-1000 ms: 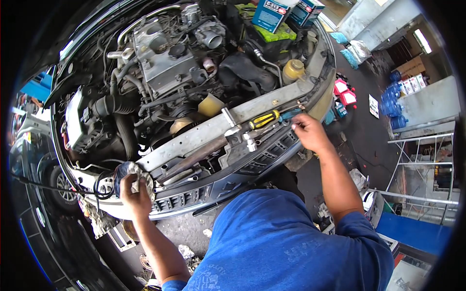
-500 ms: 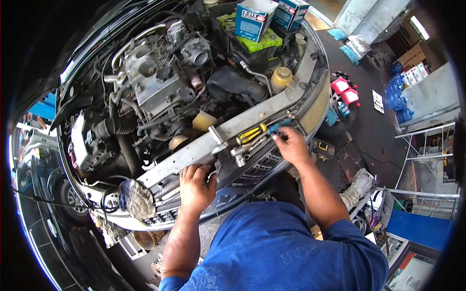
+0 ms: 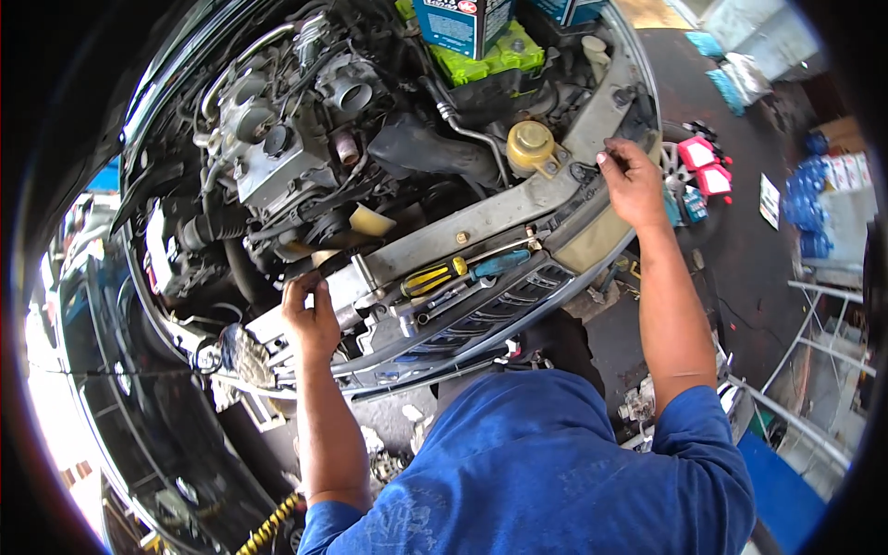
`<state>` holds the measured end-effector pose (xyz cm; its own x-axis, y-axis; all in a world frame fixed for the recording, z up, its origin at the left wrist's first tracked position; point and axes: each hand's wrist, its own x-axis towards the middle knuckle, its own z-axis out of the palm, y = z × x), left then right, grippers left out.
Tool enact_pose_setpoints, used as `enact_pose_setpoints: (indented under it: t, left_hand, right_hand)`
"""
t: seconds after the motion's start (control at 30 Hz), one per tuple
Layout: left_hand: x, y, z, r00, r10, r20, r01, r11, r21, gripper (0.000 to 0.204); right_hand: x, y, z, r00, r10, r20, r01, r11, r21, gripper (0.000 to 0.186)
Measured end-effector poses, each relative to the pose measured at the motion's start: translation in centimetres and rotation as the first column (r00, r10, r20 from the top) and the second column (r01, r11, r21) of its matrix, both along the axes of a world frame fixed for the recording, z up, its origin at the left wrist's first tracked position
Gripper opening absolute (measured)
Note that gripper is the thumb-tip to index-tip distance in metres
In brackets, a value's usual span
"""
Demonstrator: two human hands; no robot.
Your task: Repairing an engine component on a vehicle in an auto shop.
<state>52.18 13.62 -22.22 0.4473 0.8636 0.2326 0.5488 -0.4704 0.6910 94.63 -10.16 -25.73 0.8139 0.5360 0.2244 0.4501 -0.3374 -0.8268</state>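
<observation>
My left hand (image 3: 312, 319) is curled at the one metal crossbar (image 3: 509, 205) and my right hand (image 3: 635, 185) has fingertips drawn close farther right, whether either grips anything I cannot tell, with two tools, one yellow-and-black-handled tool (image 3: 435, 277) and one teal-handled tool (image 3: 500, 265), lying between them.

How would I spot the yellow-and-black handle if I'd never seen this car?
Find the big engine, then the long grey metal bar in front of it. On the bar's near side, between the left hand and right hand, lies the yellow-and-black handle; the teal handle beside it has no yellow.
</observation>
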Motion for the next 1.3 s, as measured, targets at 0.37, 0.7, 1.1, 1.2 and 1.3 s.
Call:
enact_pose_setpoints:
  t: [0.37,0.7,1.1,1.2,1.3]
  left_hand:
    - [-4.0,-3.2,3.5,0.659,0.602,0.451,-0.503,0.798,-0.331,0.007]
    - [-2.6,-11.4,0.0,0.841,0.537,-0.065,-0.535,0.810,-0.238,0.016]
    - [-7.4,-18.1,-7.5,0.785,0.384,-0.486,-0.559,0.776,-0.291,0.020]
    - [-6.5,-18.4,-6.7,0.737,0.399,-0.546,-0.610,0.741,-0.282,0.021]
    - [-8.4,-21.2,-8.0,0.715,0.508,-0.480,-0.692,0.614,-0.380,0.022]
  right_hand:
    - [7.1,6.4,5.5,0.926,0.158,0.344,-0.196,0.977,0.078,0.049]
    - [8.8,14.0,11.7,0.791,0.105,0.602,-0.226,0.966,0.129,0.088]
    - [10.9,19.1,10.6,0.884,0.398,0.244,-0.390,0.917,-0.083,0.075]
    - [10.0,17.9,8.7,0.839,0.358,0.410,-0.401,0.916,0.023,0.056]
    - [8.2,16.3,6.8,0.807,0.338,0.484,-0.453,0.880,0.140,0.054]
